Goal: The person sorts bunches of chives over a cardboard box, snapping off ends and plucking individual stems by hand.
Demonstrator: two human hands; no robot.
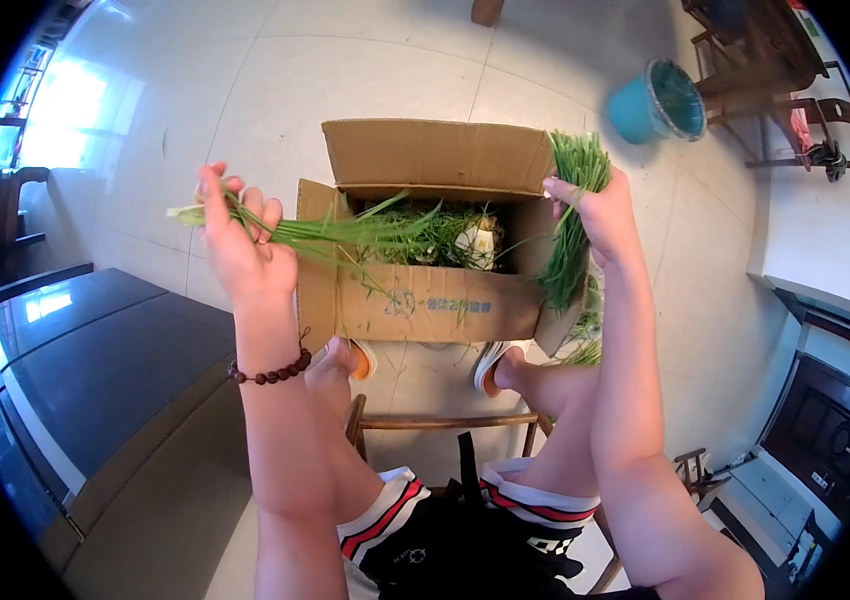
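My left hand [240,230] is closed around a few long green stalks [320,232], likely chives; their pale ends stick out to the left and their tips reach over the box. In my right hand [600,215] is a thick bunch of chives [570,255], held upright at the box's right side. Between the hands stands an open cardboard box [435,155] with its flaps folded out. Loose green trimmings [420,230] lie inside it, along with a white and yellow item [478,245] whose kind I cannot make out.
More greens [585,335] lie on the floor right of the box. A teal bucket [645,105] stands at the far right near wooden furniture [765,60]. A dark-topped table [105,340] is close on my left. My feet are just before the box, beside a wooden stool bar [445,422].
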